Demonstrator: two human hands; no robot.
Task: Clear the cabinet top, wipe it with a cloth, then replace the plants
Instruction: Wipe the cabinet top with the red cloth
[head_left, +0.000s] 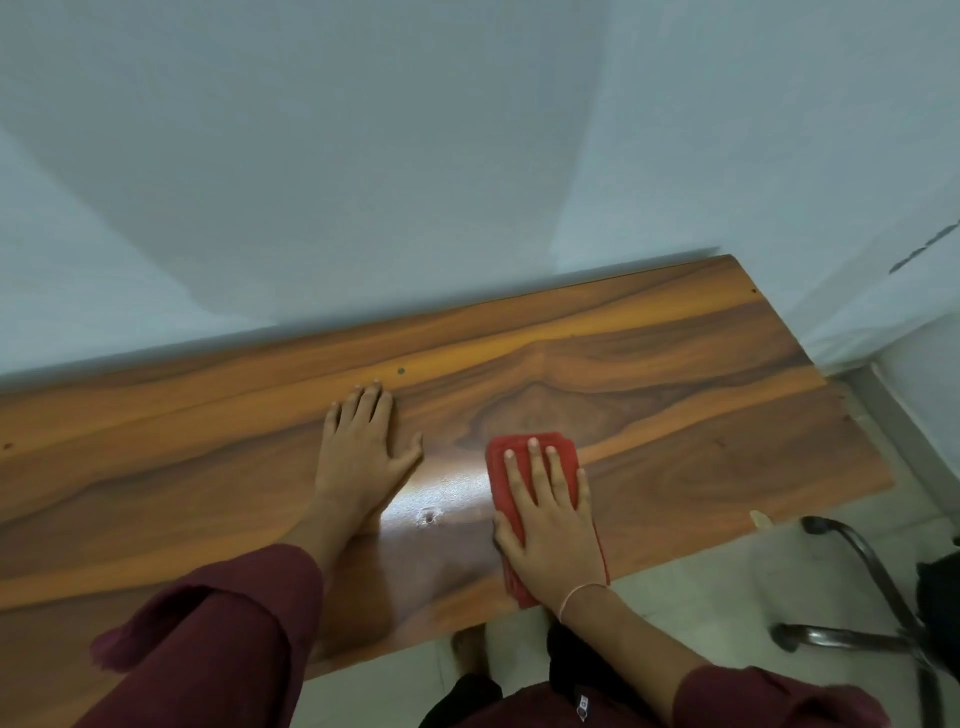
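Right hand (548, 525) lies flat, fingers straight and slightly spread, pressing a folded red cloth (524, 467) onto the glossy brown wood-grain worktop (701, 415) of the cabinet, near its front edge. Left hand (363, 452) rests palm down just beside it on the bare wood, fingers together, thumb out. Maroon sleeves (218, 634) cover both forearms. Pale blue wall (363, 156) stands behind; a black metal chair frame (857, 561) sits on the floor at right.
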